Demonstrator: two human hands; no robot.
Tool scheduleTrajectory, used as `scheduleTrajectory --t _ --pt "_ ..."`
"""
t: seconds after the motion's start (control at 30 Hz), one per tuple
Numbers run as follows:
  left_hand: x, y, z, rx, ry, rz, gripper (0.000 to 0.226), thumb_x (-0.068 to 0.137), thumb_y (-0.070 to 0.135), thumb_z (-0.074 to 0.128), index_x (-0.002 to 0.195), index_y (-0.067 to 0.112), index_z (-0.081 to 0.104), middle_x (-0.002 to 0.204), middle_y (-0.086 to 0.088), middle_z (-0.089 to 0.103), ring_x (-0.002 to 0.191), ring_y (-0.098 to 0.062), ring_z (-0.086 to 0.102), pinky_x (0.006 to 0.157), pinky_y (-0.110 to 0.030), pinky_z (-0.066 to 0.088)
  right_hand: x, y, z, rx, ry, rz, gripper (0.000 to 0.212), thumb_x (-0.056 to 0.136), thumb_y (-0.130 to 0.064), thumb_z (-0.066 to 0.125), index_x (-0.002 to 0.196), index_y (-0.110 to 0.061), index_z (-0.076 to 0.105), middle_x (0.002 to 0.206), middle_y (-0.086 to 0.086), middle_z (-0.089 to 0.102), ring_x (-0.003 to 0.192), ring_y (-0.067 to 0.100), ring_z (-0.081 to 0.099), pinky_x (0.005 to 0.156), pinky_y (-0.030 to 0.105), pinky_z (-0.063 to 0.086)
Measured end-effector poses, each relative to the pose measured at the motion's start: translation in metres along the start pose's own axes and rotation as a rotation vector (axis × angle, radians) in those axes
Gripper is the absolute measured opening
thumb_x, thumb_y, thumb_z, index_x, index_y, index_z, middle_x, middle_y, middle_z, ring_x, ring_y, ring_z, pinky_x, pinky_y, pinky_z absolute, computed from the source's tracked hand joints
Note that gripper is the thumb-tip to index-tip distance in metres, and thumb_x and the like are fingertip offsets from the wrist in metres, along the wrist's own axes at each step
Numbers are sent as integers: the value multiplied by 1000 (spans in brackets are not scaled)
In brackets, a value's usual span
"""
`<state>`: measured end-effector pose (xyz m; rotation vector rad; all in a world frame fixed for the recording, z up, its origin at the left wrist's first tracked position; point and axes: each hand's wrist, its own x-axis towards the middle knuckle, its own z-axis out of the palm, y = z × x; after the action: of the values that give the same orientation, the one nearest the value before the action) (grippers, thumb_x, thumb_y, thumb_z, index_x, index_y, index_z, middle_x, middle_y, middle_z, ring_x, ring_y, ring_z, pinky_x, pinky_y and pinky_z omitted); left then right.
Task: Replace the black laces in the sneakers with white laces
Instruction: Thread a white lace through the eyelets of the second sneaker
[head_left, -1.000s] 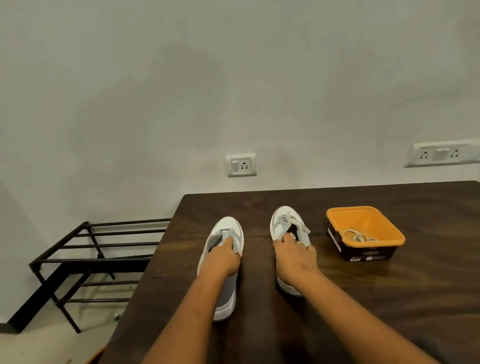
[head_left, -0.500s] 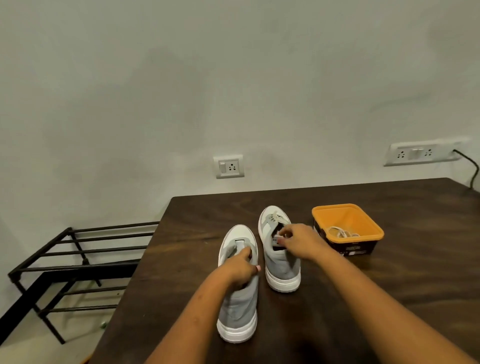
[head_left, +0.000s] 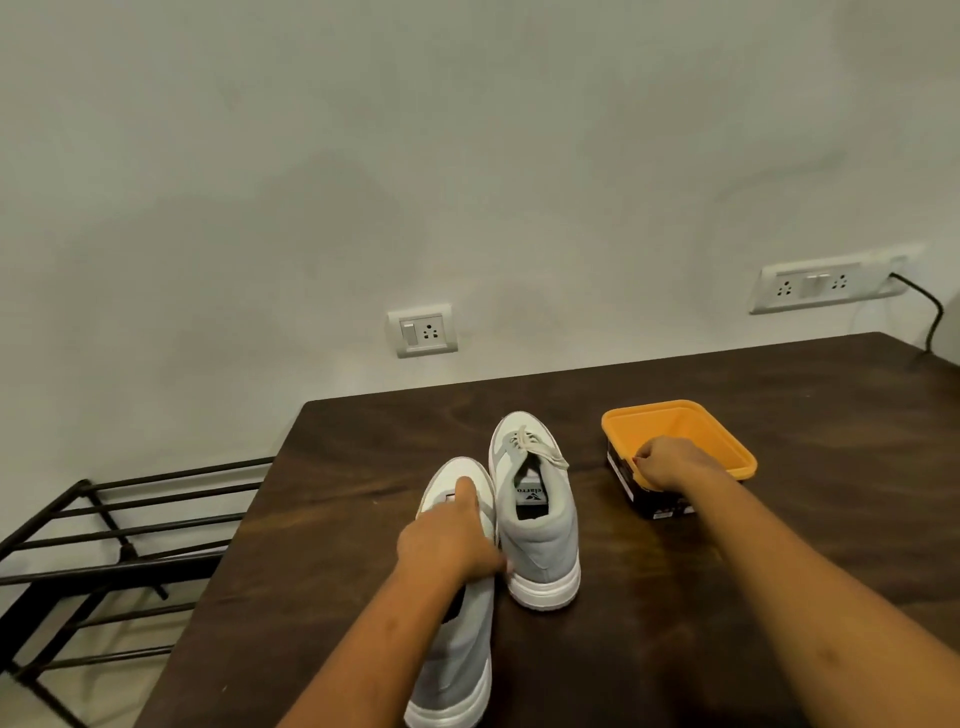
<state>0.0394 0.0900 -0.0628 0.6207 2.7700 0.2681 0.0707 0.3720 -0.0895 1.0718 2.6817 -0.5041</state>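
Two grey sneakers with white soles stand on the table (head_left: 363, 467), toes toward its far edge. The nearer sneaker (head_left: 462, 654) sits toward the left edge, its heel close to the near edge. The left hand (head_left: 449, 540) grasps it across the throat, with fingers laid forward over the tongue and the thumb on the inner side. The hand hides its lacing.

The farther sneaker (head_left: 545, 540) stands just beside it on the right, set further from the near edge. The two sides are close, but whether they touch cannot be told. A white lace (head_left: 540, 449) is threaded through its front eyelets, with loose ends falling to the right.

The orange tub (head_left: 680, 410) stands right of the sneakers, apart from them, with a strip of bare wood between. The right hand (head_left: 670, 462) is inside it at the near-left wall, fingers curled. Whether it holds anything cannot be told.

Bare wood shows between the toes and the far edge, and between the nearer sneaker and the left edge. A black cable (head_left: 930, 312) drops to the far right corner from a wall socket strip (head_left: 826, 283). A single socket (head_left: 422, 331) sits above the far edge. A black metal rack (head_left: 119, 525) stands on the floor beyond the left edge.
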Motion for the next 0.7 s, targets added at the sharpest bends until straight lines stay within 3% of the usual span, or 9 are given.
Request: scheduleTrajectory --t 0.07,0.17,0.3,0.57,0.7 --pt "4 1 9 -35 27 42 53 84 33 58 126 18 28 125 -9 54 112 -30 55 86 -35 43 10 3 2 -13 -66 40 38 102 -32 34 131 -17 52 134 7 52 117 28 51 101 39 42" --pt "4 2 14 -53 245 113 31 94 25 41 122 16 33 117 -12 59 105 -32 58 81 -35 43 20 3 3 -17 -143 118 46 100 -35 33 138 -11 45 144 12 43 129 34 43 111 46 32" --pt "7 -5 16 -65 354 90 37 91 14 42 127 16 32 116 -11 63 102 -28 62 83 -34 48 11 0 1 26 -218 156 53 103 -35 24 148 -8 28 153 15 28 139 35 29 116 47 22" --pt "11 -17 16 -46 373 101 38 92 15 42 130 19 34 120 -6 61 103 -24 62 86 -33 49 24 9 9 32 -172 121 55 99 -45 27 137 -9 45 142 14 44 127 35 44 111 48 30" --pt "14 -17 14 -55 396 83 39 92 15 43 130 19 34 120 -6 61 103 -23 62 86 -32 49 7 4 1 26 -151 72 48 103 -37 28 135 -5 46 137 15 47 125 33 45 109 44 33"
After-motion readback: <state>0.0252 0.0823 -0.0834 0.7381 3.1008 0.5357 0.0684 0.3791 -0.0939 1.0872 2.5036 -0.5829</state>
